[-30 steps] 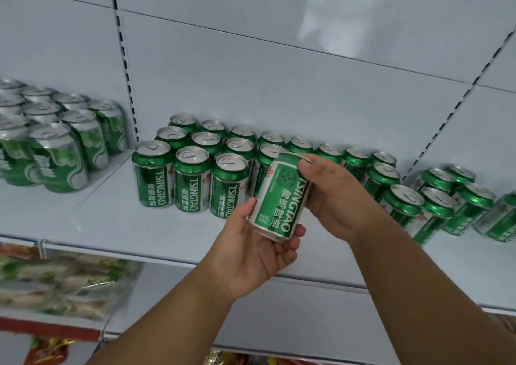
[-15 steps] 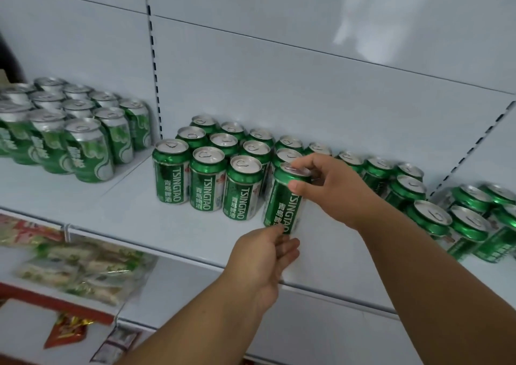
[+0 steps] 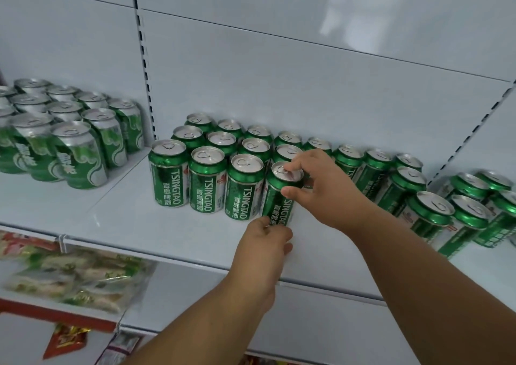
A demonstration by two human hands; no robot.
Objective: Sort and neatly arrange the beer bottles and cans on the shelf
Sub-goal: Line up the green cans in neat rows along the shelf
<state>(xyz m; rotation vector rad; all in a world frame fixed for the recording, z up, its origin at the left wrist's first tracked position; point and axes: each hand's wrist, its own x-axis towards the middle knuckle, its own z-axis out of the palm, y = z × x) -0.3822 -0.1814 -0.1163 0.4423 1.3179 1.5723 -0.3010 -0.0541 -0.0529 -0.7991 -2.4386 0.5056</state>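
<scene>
Clearly the shelf is being filled by kind and in straight rows. At the far left stand the pale green cans, packed close together on their own section, beyond the slotted upright. Next come the dark green Tsingtao cans, three rows deep, and the front row shows its labels to the aisle, probably so that a customer can read them.

At the right end of this front row stands the can in hand, upright on the shelf board and touching or almost touching its neighbour. The left hand is low at the front; its fingers pinch the bottom edge of the can, I think to steady or turn it so the label looks forward like the others. The right hand comes from above: the thumb presses the front of the can just under the rim, and the other fingers curl over the top, so this hand grasps the can too.

Further right, the single back row runs on behind the right hand. Beyond it the loose cans stand less regularly, some leaning in this wide view; they seem not yet sorted.
</scene>
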